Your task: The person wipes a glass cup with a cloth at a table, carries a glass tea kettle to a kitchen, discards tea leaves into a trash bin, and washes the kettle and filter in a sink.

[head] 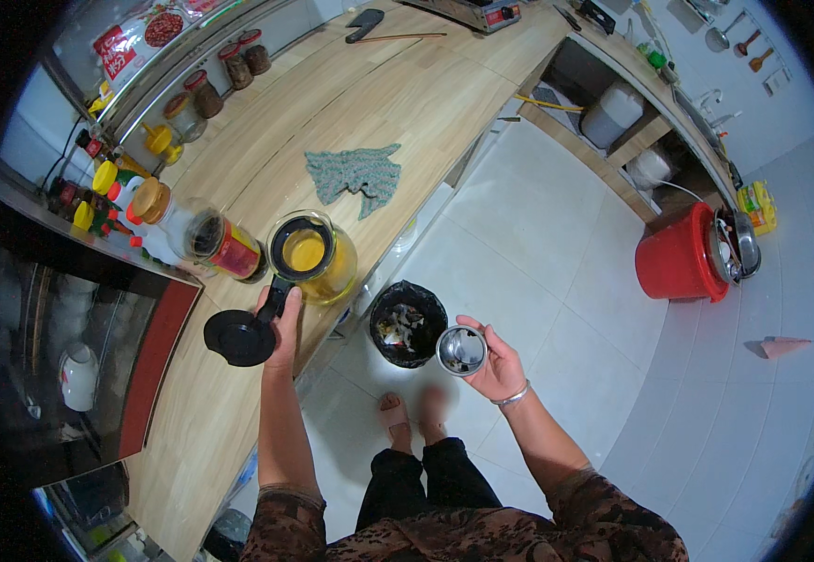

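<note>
My left hand (282, 327) grips the black handle of a glass teapot (333, 270) at the counter's front edge. The pot holds yellow liquid, and its black lid (240, 338) is flipped back beside the hand. In my right hand (498, 362) is a small round metal cup (462, 350), perhaps a tea strainer, with dark bits inside. It is held just right of a trash bin (408, 324) lined with a black bag, which stands on the floor with refuse in it. A green knitted cloth (358, 175) lies on the counter behind the teapot.
Left of the teapot stand a cork-topped jar (153, 201) and several bottles. A glass-fronted cabinet (77, 351) is at the far left. A cleaver (365, 24) and a stove (481, 14) are at the counter's far end. A red bucket (674, 256) stands by the right wall.
</note>
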Demonstrator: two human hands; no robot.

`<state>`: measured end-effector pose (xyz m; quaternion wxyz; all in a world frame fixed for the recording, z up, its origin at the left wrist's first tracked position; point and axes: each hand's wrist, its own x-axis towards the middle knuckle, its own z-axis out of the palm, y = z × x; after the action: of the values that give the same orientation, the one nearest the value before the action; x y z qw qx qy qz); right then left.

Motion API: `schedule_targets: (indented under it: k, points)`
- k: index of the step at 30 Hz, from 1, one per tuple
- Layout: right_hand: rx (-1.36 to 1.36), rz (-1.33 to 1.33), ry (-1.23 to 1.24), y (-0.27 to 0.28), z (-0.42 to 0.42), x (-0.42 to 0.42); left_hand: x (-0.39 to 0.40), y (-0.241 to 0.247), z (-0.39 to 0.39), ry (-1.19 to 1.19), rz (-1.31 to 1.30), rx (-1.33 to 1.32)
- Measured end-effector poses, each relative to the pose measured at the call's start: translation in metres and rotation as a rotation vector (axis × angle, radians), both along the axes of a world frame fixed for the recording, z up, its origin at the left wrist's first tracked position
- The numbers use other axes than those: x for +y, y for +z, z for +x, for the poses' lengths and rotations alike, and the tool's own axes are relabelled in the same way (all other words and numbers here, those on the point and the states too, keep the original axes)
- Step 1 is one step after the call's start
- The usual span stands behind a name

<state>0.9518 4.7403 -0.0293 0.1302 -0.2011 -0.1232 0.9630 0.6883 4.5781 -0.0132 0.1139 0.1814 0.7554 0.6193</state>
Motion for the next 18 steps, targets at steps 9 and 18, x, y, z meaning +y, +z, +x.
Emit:
schedule_targets:
  k: [9,18]
  points:
    - [0.104,-0.020,0.009,0.017,-0.003,-0.001,-0.023,-0.041,0.018,0.048,0.095,-0.008]
    - [0.127,0.150,0.021,0.022,0.002,-0.004,-0.032,0.011,0.130,-0.222,-0.147,0.277]
